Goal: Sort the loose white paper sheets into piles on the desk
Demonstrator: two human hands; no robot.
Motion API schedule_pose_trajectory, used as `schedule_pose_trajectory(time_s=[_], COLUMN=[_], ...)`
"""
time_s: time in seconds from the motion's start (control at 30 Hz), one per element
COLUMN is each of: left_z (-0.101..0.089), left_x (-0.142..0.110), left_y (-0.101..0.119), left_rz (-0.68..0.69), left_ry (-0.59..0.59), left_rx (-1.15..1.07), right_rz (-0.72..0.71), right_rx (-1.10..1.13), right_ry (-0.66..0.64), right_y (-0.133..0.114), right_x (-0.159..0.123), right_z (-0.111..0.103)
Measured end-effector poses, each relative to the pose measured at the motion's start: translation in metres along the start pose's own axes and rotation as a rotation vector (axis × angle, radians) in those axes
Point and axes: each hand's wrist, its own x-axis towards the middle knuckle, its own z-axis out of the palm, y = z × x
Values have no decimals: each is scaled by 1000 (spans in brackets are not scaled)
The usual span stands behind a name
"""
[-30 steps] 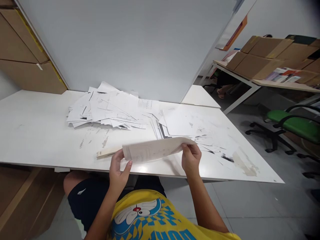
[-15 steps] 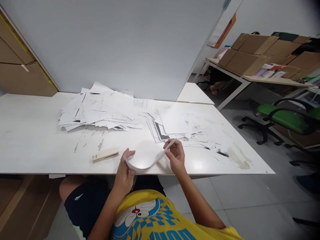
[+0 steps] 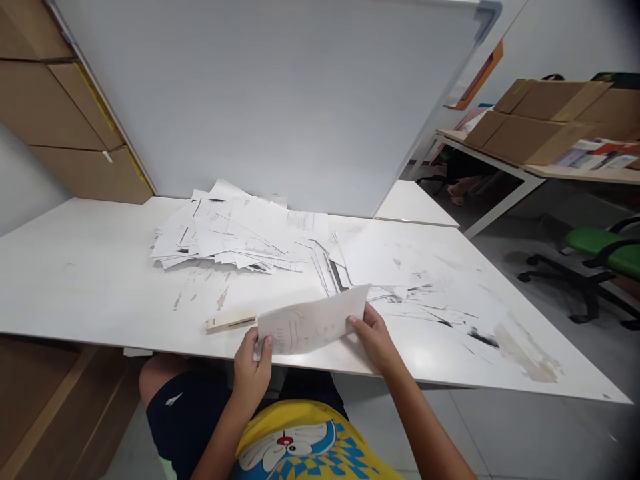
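I hold a folded white sheet of paper (image 3: pixel 313 323) upright above the near edge of the white table (image 3: pixel 85 280). My left hand (image 3: pixel 253 367) pinches its lower left corner, thumb on the front. My right hand (image 3: pixel 375 340) grips its right edge, fingers closed on it. A beige stapler (image 3: pixel 231 321) lies flat on the table just left of the sheet, close to my left hand.
A loose heap of printed papers (image 3: pixel 235 230) spreads across the table's middle, with another stack of papers (image 3: pixel 380 263) to its right. A large whiteboard (image 3: pixel 280 93) leans behind. Cardboard boxes (image 3: pixel 535 120) sit on a far desk; a green office chair (image 3: pixel 600 257) stands right.
The sheet, bent into a curve between my hands half a second ago, is now folded flat and held upright. The camera has shifted slightly.
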Motion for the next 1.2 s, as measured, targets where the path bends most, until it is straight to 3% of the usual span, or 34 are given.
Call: schedule_pose_trajectory(time_s=[0.1,0.17,0.23,0.4,0.67,1.2], left_z=[-12,-22,-32,-43,-41,-41], left_x=[10,21,34,51,52,53], left_y=[0,-4,-11,-27,-20,-15], left_rz=[222,376,434,473,483,336], left_ry=[-30,-9,-13,-150,-141,-249], left_rx=[155,316,475,682,797,705], right_rz=[156,192,204,185,280,280], right_rx=[-64,-92,-118,-291,-542,-483], right_ry=[-116,-103,-47,16,-39,-39], right_y=[-10,-16,-19,-18,-26,-26], right_x=[-3,-1,3,15,16,10], right_z=[1,5,10,23,24,38])
